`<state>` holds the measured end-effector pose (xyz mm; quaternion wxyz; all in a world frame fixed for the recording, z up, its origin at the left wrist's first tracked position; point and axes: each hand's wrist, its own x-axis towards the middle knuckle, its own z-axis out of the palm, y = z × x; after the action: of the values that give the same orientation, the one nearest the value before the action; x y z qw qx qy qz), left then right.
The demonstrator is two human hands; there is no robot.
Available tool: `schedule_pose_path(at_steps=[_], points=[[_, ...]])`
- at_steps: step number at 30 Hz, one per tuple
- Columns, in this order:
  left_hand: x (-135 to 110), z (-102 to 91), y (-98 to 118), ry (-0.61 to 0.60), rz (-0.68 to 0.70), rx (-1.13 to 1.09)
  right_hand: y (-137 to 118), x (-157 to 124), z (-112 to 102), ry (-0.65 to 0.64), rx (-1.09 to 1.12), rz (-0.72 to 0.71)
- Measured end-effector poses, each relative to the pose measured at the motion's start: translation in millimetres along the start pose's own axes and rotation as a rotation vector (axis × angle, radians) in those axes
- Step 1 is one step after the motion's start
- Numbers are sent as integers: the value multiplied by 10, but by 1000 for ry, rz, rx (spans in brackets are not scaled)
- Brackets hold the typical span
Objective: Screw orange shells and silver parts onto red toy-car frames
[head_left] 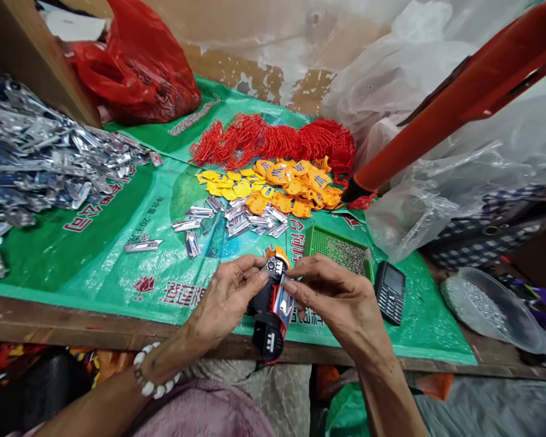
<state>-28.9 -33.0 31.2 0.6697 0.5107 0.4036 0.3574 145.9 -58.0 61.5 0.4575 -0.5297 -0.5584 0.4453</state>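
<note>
Black-and-red piece [262, 303], held two-handed

Silver heap [50, 158] far left on table [118, 326]. My left grip [227, 297] pinches the black-and-red piece over the table's front edge. My right grip [341, 297] has a silver strip [283, 306], fingers closed, along its right side. Then green tray [315, 239], keypad phone [390, 292].

Red "公司", black "净含量" on green sheet [91, 261]

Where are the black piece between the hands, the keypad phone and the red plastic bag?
Black piece [264, 308]: head view, on its dark middle section.
Keypad phone [390, 300]: head view, on its keys.
Red plastic bag [141, 79]: head view, on its crinkled side.
</note>
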Motion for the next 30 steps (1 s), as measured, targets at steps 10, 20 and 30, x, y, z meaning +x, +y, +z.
schedule_pose_path(at_steps=[10, 20, 30], points=[[29, -21, -43, 38, -52, -88, 37, 55, -33, -23, 90, -4], [8, 1, 21, 31, -7, -80, 121, -114, 121, 152, -187, -34], [-53, 42, -45, 175, -41, -57, 75, -356, 327, 223, -556, -208]])
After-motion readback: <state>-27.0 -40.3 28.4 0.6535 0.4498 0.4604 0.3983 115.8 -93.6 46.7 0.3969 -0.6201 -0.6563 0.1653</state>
